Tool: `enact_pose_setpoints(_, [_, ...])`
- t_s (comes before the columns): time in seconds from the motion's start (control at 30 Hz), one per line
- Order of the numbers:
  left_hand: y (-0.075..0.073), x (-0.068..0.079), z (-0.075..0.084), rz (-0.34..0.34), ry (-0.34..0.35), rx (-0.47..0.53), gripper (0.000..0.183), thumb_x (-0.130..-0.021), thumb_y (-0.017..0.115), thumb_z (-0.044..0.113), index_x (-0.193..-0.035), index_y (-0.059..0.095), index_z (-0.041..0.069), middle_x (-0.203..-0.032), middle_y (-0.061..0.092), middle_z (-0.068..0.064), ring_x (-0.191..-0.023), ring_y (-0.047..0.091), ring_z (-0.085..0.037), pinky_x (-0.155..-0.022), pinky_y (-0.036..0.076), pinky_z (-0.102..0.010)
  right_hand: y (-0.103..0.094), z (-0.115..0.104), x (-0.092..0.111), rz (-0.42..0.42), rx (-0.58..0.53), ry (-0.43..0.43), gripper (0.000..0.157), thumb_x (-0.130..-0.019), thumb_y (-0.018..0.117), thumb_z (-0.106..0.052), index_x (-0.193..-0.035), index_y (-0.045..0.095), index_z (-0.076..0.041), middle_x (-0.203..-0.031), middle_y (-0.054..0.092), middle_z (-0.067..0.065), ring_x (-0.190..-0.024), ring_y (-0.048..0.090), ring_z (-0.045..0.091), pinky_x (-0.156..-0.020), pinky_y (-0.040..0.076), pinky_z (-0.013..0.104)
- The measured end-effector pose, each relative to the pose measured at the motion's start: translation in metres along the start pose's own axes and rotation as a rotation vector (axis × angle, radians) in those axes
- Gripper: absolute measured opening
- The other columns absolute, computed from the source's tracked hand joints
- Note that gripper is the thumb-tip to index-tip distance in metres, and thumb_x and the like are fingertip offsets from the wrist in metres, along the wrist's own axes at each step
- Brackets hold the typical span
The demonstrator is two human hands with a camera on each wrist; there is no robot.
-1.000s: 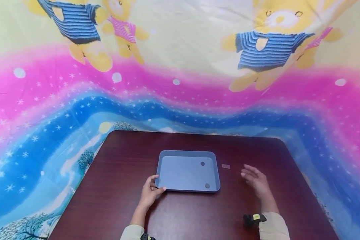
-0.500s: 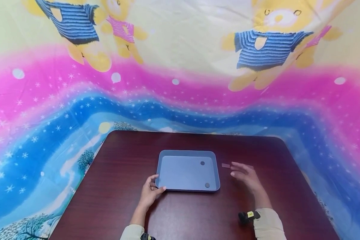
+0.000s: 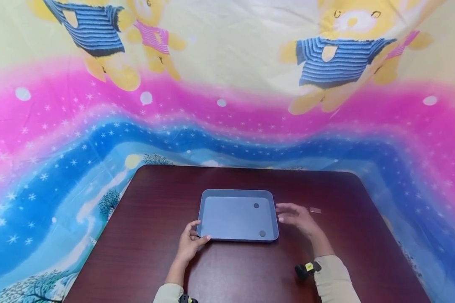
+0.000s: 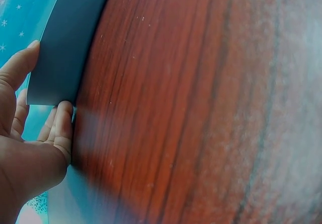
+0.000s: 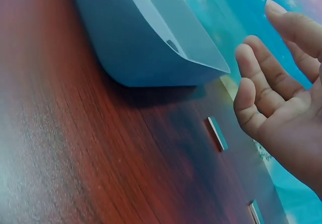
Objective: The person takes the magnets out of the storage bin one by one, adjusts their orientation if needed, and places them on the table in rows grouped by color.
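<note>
A shallow grey-blue tray (image 3: 227, 219) lies on the table with two dark round discs inside, a far disc (image 3: 256, 205) and a near disc (image 3: 262, 233), both toward its right side. My left hand (image 3: 188, 245) holds the near left corner between thumb and fingers, seen in the left wrist view on the tray's wall (image 4: 65, 43). Beside the tray's right wall, my right hand (image 3: 299, 219) has relaxed, slightly bent fingers and nothing in them. The right wrist view shows two small flat rectangular pieces near that hand, one piece (image 5: 217, 133) closer to the tray than the other piece (image 5: 255, 212).
One pinkish, see-through rectangle (image 3: 315, 210) shows on the dark red-brown table (image 3: 167, 189) right of my right hand. Behind the table hangs a cloth (image 3: 227, 118) printed with bears and snowflakes.
My right hand has moved left, up to the tray's right side. It now covers the rectangle seen before and uncovers another farther right. My left hand and the tray stay put.
</note>
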State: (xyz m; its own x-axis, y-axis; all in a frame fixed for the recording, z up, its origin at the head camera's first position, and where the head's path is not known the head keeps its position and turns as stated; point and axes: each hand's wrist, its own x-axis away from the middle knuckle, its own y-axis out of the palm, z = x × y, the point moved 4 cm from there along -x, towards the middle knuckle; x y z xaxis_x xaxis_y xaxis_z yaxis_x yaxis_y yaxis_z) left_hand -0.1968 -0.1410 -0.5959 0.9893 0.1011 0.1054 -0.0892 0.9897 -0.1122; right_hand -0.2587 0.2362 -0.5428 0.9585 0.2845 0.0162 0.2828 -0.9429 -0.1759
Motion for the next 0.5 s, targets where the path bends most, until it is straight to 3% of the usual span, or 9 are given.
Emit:
enact_pose_setpoints(0.3, [-0.002, 0.0, -0.001, 0.006, 0.003, 0.001, 0.063, -0.073, 0.08, 0.01, -0.128, 0.05, 0.008, -0.09, 0.051, -0.02, -0.067, 0.05, -0.021, -0.053, 0.047, -0.029, 0.021, -0.01, -0.012, -0.161, 0.062, 0.046, 0.049, -0.082, 0.07, -0.005, -0.127, 0.052, 0.003, -0.122, 0.053, 0.026, -0.101, 0.058, 0.033, -0.08, 0.05, 0.04])
enact_pose_setpoints(0.5, [-0.002, -0.002, -0.002, -0.001, 0.008, -0.007, 0.063, -0.073, 0.081, 0.011, -0.127, 0.05, 0.009, -0.088, 0.05, -0.019, -0.067, 0.05, -0.02, -0.053, 0.047, -0.03, 0.031, -0.016, -0.02, -0.29, 0.164, 0.043, 0.045, -0.081, 0.071, -0.004, -0.122, 0.055, 0.006, -0.116, 0.056, 0.028, -0.097, 0.06, 0.034, -0.078, 0.051, 0.04])
